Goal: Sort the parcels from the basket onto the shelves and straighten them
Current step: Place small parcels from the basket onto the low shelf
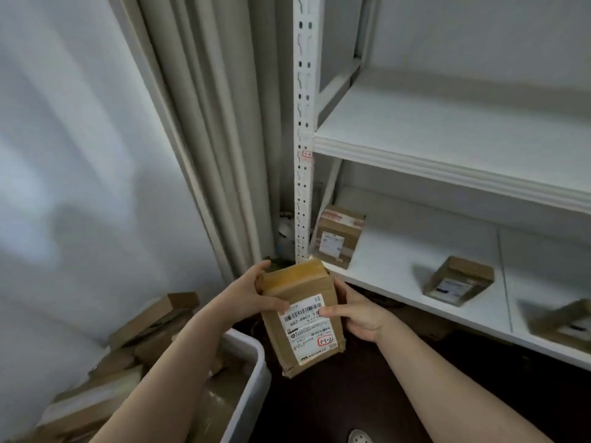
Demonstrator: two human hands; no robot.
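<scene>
While the grip is clamped on one parcel (300, 289), the rack (303, 123) stands beyond it and to its right. The upper shelf (447, 129) lies well above the grip. The lower shelf (399, 266) runs just beyond and right of it. Below and left of the grip sits the basket (252, 372), with a heap (150, 330) of further parcels in it.

The held parcel hangs in the air between basket and lower shelf, touching neither, its printed face turned up. The left hand (249, 298) grips its left edge with the thumb on the face. The right hand (358, 314) holds the right edge, thumb on the label (307, 327).

Three boxes lie on the lower shelf, right of the grip: box one (339, 235) just beyond it by the upright, box two (459, 279) farther right and skewed, box three (566, 324) blurred at the far edge. Smallest is a red-ringed tag (325, 341) on the label, reading 3-3-2.

This looks like the reading step: the parcel is out of the basket but not yet shelved. The next move probably calls for carrying it forward and right to the slot the tag names, then setting it flat and square to the shelf front, apart from the boxes. Which shelf answers to 3-3-2 cannot be told.
</scene>
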